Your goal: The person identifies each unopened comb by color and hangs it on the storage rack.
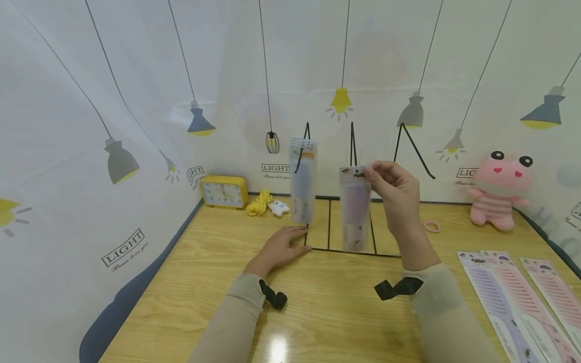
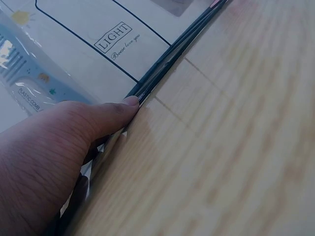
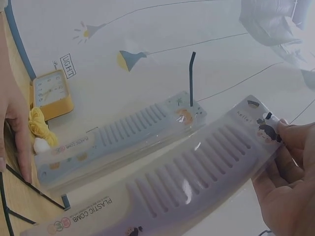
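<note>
My right hand point(image 1: 399, 194) pinches the top corner of a packaged purple comb point(image 1: 356, 217) between thumb and fingers. The comb hangs upright in front of the rack's middle hook point(image 1: 353, 143); in the right wrist view a black tip shows at the package's hole. Several packaged blue combs point(image 1: 302, 181) hang on the left hook. My left hand point(image 1: 279, 249) rests at the front left corner of the black wire rack point(image 1: 329, 227), fingers extended. In the left wrist view its thumb point(image 2: 110, 113) touches the base bar, while the other fingers are mostly hidden.
The right hook point(image 1: 417, 154) holds nothing. Packaged combs, one purple point(image 1: 492, 297) and two pink point(image 1: 528, 302), lie at the right. Behind stand a yellow clock point(image 1: 224, 191), yellow cord point(image 1: 259, 202), a small white toy point(image 1: 278, 207), a pink ring point(image 1: 432, 227) and a pink plush toy point(image 1: 499, 191).
</note>
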Available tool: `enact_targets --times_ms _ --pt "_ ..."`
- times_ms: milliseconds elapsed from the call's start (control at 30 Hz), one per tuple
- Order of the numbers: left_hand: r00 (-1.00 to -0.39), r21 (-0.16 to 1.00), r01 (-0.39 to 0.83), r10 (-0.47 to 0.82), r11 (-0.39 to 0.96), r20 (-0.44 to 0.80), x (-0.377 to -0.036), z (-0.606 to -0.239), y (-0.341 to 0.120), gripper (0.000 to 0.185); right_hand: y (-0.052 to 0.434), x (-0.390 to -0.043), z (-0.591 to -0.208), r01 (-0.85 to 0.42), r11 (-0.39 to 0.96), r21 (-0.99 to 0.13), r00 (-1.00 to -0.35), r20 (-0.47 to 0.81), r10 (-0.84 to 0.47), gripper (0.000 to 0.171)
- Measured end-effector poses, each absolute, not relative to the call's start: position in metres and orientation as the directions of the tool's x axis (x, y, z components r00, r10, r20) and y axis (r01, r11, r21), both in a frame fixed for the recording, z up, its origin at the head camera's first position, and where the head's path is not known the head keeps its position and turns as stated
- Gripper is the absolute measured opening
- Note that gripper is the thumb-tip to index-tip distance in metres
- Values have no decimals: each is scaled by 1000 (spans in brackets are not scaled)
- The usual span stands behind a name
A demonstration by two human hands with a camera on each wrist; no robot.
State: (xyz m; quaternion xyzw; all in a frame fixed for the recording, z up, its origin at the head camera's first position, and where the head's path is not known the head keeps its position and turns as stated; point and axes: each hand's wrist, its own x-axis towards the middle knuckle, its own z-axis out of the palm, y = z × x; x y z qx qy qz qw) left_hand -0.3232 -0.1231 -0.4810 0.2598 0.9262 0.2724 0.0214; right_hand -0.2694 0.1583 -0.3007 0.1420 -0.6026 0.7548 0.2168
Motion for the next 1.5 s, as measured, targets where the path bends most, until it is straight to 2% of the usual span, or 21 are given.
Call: enact_targets --times_ms 533,933,1133,1500 --pt "-858 522 483 498 703 123 -323 -482 -123 65 159 -298 -303 -480 -107 -871 -869 456 192 23" --pt "-864 523 472 489 710 115 -325 -485 -124 66 162 -332 -299 -476 68 -877 -855 479 197 30" --pt "-863 523 476 489 707 125 -325 -487 -125 66 164 -345 -296 -432 180 -884 -864 463 198 34" --pt "-866 520 468 487 714 111 -326 -488 -125 66 163 -349 -294 -403 201 -893 -875 440 201 36"
